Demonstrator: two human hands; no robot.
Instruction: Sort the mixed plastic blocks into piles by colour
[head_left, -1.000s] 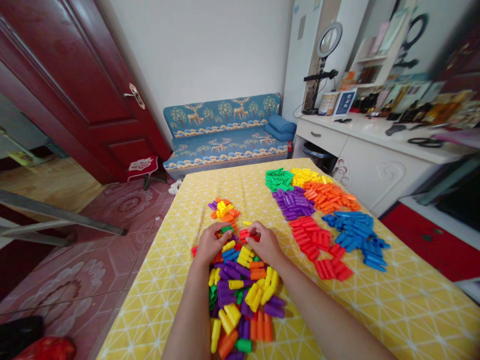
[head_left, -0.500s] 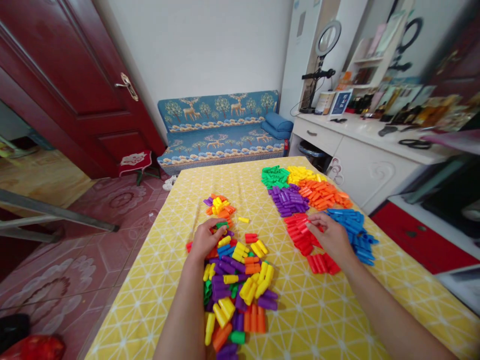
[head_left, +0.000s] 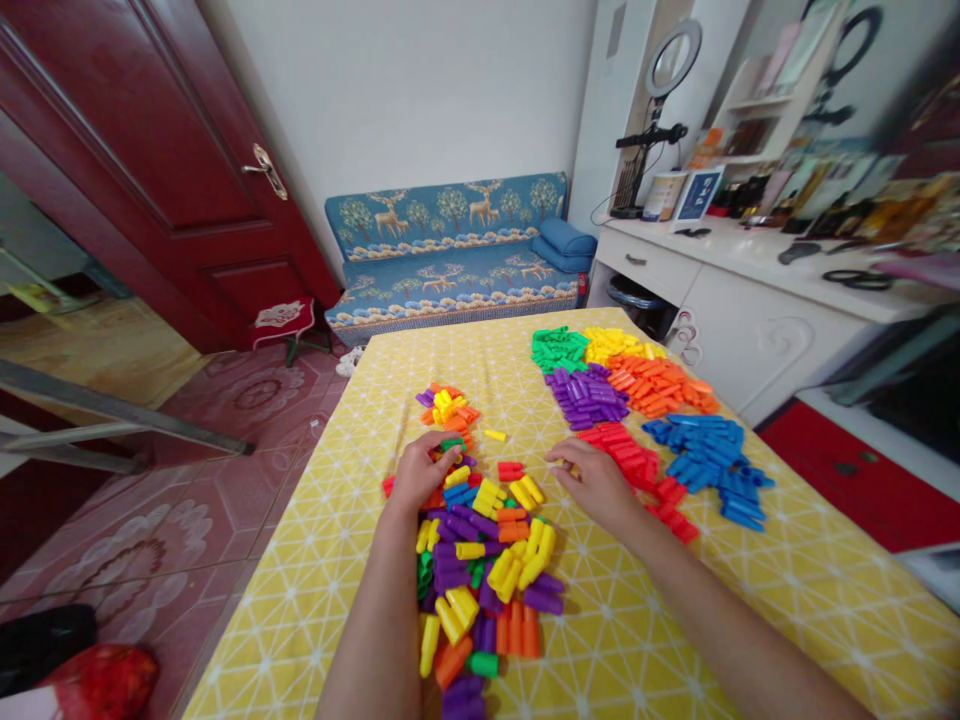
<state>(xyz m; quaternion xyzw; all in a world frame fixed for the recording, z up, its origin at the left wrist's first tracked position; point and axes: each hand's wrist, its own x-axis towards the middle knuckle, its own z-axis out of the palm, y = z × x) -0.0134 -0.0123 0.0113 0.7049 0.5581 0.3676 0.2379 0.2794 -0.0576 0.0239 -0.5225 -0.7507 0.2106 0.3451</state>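
My left hand (head_left: 421, 474) is at the far left side of a mixed heap of small plastic tube-like pieces, with its fingers closed around a green tube (head_left: 452, 443). The mixed heap (head_left: 472, 550) holds purple, yellow, orange, blue and green tubes. My right hand (head_left: 596, 485) hovers between the heaps with its thumb and fingers slightly apart, and nothing shows in them. A pair of red tubes (head_left: 511, 471) lies to its left. Just behind it is a pile of red tubes (head_left: 626, 452), partly covered by the hand and forearm.
Sorted piles of green (head_left: 559, 349), yellow (head_left: 619, 343), purple (head_left: 586, 396), orange (head_left: 661, 385) and blue tubes (head_left: 709, 460) lie at the right of the yellow tablecloth (head_left: 300, 600). A sofa (head_left: 450, 250) stands beyond, a white dresser (head_left: 780, 330) to the right.
My right hand has moved left from the red pile toward the mixed heap, and its fingers have come away from the red tubes. My left hand keeps hold of the green tube.
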